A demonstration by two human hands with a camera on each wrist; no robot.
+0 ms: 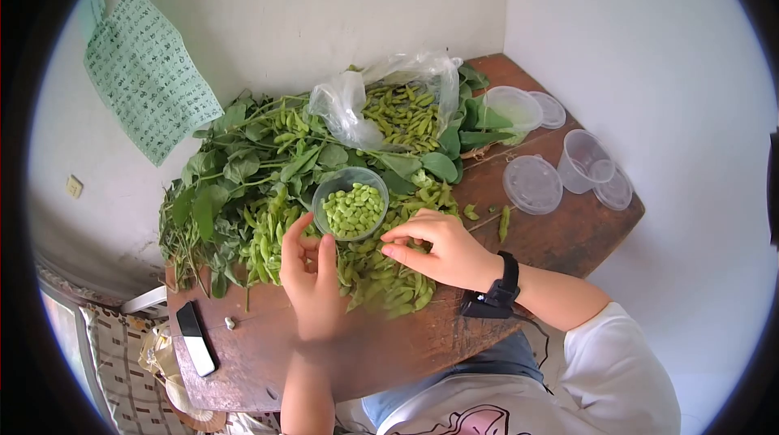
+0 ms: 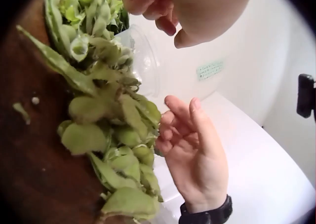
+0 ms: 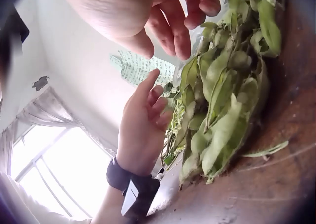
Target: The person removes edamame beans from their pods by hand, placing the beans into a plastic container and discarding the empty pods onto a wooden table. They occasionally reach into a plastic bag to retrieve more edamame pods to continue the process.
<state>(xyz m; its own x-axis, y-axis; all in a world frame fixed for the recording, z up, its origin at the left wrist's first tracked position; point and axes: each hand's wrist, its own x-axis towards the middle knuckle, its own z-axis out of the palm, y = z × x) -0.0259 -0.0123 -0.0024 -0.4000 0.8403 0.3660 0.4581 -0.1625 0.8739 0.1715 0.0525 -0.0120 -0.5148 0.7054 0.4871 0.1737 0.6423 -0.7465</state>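
Head view: a person's left hand (image 1: 312,277), its grip relaxed, hovers beside a bowl of shelled beans (image 1: 353,209) around the middle of the wooden table (image 1: 341,370). The right hand (image 1: 445,250), its grip also released, hangs above green pods (image 1: 396,289) toward the near edge. A plastic bag of pods (image 1: 403,114) sits by the far edge, clear containers (image 1: 578,161) near the right corner, a phone (image 1: 196,339) near the left edge.

Left wrist view: both hands show loosely bent fingers beside the pods.

Right wrist view: thumbs stand apart from fingers, nothing visibly grasped.
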